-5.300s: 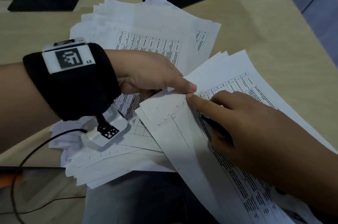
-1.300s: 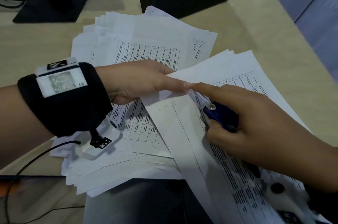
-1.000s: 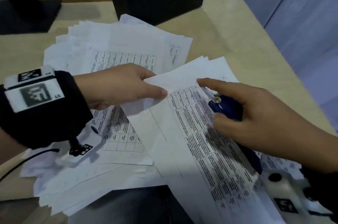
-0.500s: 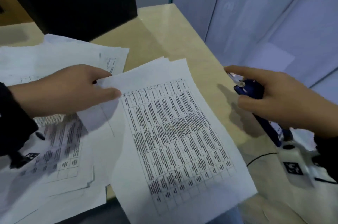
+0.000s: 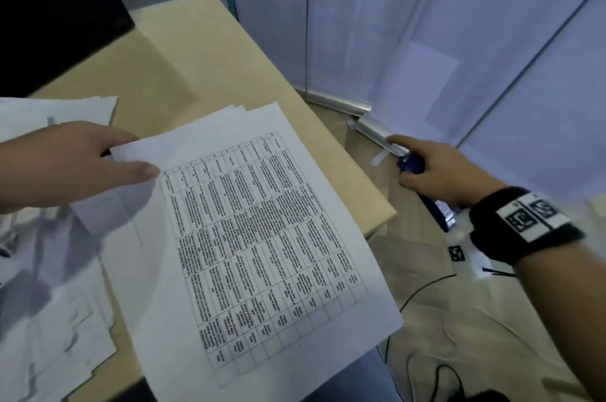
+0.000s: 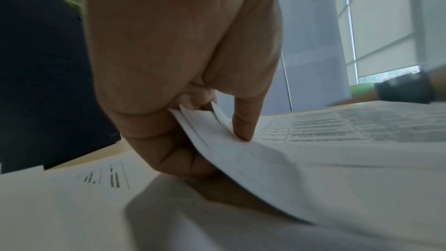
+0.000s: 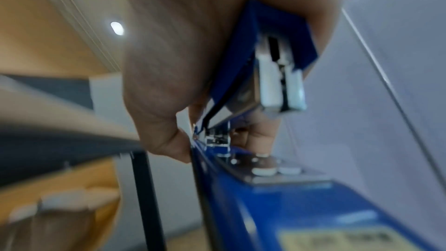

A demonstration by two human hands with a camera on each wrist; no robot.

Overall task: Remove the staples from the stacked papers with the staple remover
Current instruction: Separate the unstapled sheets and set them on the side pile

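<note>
Both hands busy: our left hand [image 5: 75, 168] pinches the stapled papers [image 5: 249, 237] corner steady. Right hand [image 5: 439, 172] grips the blue staple remover [image 5: 411, 163] off past the tabletop [image 5: 203, 50] edge, probably dumping a staple.

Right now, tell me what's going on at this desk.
A person is working through printed papers at a desk. The left hand pinches the top corner of a set of table-printed sheets, thumb on top and fingers underneath, with the corner lifted off the loose pile of papers beside it. The right hand grips a blue staple remover and is held out past the desk's right edge, off the paper.
</note>
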